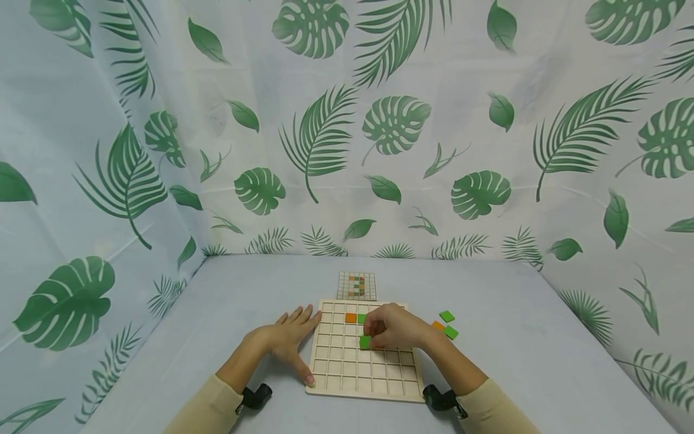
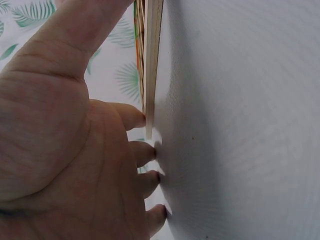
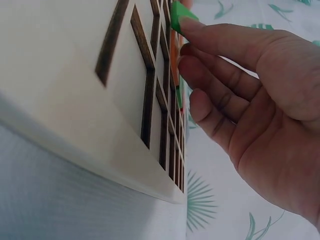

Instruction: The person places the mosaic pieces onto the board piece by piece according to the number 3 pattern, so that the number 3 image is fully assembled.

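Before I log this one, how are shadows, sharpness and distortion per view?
Head: fairly even light, faint shadow on the board near the right hand; left wrist: left hand dim, shadow along the table; right wrist: board's near edge blurred and bowed.

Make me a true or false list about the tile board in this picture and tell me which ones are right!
1. The left hand is holding an orange tile. False: the left hand holds no tile; it is spread at the left edge of the board.
2. The right hand is pinching a green tile. True.
3. A small pattern card lies beyond the board's far edge. True.
4. All the loose tiles lie left of the board. False: two green tiles and an orange tile lie to its right.
5. The backdrop has green leaves on it. True.
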### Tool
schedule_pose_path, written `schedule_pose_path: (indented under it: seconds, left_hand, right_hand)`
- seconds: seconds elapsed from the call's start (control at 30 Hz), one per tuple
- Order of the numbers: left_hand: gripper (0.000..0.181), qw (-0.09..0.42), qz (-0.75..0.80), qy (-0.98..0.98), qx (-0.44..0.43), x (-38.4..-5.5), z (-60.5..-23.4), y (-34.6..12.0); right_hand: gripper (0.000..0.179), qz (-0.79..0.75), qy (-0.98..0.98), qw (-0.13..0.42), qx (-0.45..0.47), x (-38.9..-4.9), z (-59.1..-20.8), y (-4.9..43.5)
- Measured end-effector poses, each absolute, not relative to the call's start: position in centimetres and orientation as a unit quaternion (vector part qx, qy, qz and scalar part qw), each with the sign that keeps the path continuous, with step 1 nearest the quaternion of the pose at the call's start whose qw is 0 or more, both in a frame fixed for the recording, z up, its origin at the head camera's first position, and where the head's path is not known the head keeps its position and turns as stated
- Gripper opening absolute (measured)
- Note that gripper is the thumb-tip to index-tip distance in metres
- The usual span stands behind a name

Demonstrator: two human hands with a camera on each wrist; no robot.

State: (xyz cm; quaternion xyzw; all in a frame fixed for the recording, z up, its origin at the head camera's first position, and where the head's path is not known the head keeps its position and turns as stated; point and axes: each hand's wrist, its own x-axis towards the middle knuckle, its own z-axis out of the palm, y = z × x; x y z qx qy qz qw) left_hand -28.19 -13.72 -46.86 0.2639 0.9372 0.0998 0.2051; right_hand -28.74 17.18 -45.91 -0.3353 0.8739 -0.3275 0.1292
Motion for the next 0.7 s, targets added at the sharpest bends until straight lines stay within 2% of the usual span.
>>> schedule_pose_path:
  seconds: [0.33, 0.7]
  left_hand:
    - [0.146, 0.204, 0.101, 0.938, 0.262, -28.13, -46.85, -13.72]
    - [0.145, 0.202, 0.096, 0.939, 0.261, -28.22, -46.98, -13.64]
  right_hand:
    - [0.010, -0.262, 0.895, 0.082, -0.352, -28.70, -46.01, 16.77]
    - [0.008, -0.235, 0.903, 0.071, -0.351, -28.94, -46.27, 16.94]
